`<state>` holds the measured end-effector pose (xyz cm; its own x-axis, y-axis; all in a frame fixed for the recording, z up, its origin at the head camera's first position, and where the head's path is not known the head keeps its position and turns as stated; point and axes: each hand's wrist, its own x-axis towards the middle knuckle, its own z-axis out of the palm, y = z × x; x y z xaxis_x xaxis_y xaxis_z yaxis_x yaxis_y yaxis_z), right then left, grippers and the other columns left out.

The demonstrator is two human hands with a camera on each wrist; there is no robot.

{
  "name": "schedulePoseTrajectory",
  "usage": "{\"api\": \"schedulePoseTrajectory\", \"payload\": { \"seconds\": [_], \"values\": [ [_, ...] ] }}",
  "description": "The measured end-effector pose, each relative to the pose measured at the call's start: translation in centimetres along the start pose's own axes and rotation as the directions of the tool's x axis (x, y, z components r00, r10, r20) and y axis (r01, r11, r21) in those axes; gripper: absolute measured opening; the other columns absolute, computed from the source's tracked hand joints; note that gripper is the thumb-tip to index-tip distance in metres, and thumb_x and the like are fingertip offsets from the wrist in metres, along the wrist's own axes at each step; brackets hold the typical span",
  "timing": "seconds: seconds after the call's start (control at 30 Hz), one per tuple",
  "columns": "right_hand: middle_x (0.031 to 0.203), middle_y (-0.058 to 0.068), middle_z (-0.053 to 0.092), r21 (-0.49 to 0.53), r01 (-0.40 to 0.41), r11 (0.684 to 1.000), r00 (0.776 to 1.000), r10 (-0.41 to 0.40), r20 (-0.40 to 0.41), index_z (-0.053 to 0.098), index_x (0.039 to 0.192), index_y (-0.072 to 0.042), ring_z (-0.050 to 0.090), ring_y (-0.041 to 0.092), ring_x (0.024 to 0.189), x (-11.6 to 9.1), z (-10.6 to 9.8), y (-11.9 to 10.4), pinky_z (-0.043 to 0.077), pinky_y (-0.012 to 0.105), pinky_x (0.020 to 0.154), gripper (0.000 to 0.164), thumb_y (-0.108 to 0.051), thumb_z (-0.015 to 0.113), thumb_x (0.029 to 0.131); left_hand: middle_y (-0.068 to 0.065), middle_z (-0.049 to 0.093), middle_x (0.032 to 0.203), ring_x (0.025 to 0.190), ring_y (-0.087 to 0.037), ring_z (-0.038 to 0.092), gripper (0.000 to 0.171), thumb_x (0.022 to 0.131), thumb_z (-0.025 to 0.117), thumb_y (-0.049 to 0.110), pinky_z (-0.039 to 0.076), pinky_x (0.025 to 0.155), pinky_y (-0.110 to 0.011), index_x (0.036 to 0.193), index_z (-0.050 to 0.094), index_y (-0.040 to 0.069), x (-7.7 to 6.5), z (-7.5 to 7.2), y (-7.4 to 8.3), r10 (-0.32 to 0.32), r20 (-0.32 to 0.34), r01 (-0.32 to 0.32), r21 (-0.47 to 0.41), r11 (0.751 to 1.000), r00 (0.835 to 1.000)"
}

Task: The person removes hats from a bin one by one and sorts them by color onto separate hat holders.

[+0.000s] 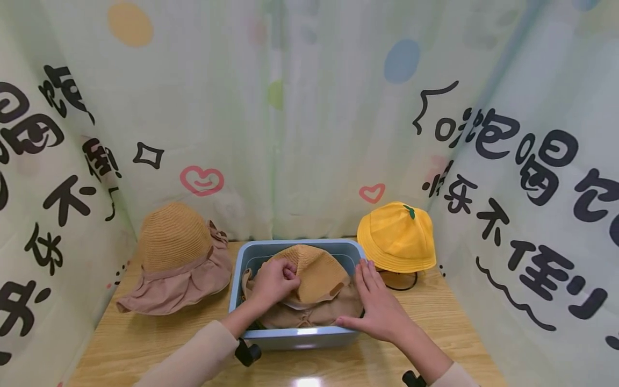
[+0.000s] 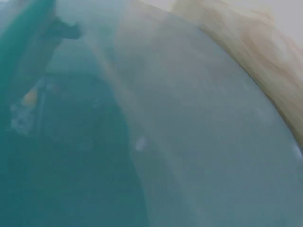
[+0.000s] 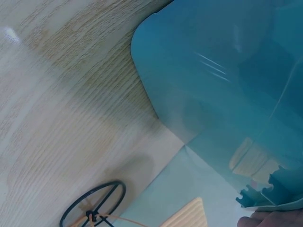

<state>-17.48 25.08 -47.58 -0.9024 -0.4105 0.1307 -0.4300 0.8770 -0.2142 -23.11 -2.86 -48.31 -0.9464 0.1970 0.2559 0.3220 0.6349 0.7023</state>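
Observation:
A straw sun hat (image 1: 311, 269) with a pinkish-brown cloth brim (image 1: 309, 312) lies inside a light blue plastic bin (image 1: 300, 334). My left hand (image 1: 275, 279) reaches over the bin's left side and pinches the straw crown with curled fingers. Against the bin's right rim rests my right hand (image 1: 379, 303), its fingers straight and its thumb along the front corner. In the right wrist view, fingertips (image 3: 272, 220) show just below the bin's rim. The left wrist view is filled by the bin's wall (image 2: 203, 118), with the left hand out of sight.
Left of the bin, a similar straw hat (image 1: 174, 242) with a cloth brim stands on the wooden table (image 1: 425, 328). At the back right, a yellow bucket hat (image 1: 396, 236) sits on a black wire stand (image 3: 94, 201). Printed curtains (image 1: 329, 134) enclose the table's back and sides.

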Motion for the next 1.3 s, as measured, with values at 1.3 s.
{"api": "schedulePoseTrajectory", "payload": {
  "seconds": [1.3],
  "values": [
    [0.165, 0.022, 0.008, 0.062, -0.019, 0.998, 1.000, 0.018, 0.009, 0.018, 0.156, 0.005, 0.007, 0.043, 0.152, 0.1, 0.0, -0.2, 0.017, 0.058, 0.119, 0.124, -0.079, 0.062, 0.076, 0.000, 0.068, 0.086, 0.076, -0.011, 0.067, 0.009, 0.089, 0.068, 0.004, 0.057, 0.064, -0.028, 0.092, 0.068, 0.013, 0.2, -10.7, 3.7, 0.353, -0.318, -0.320, 0.154, 0.935, 0.880]
  ]
}}
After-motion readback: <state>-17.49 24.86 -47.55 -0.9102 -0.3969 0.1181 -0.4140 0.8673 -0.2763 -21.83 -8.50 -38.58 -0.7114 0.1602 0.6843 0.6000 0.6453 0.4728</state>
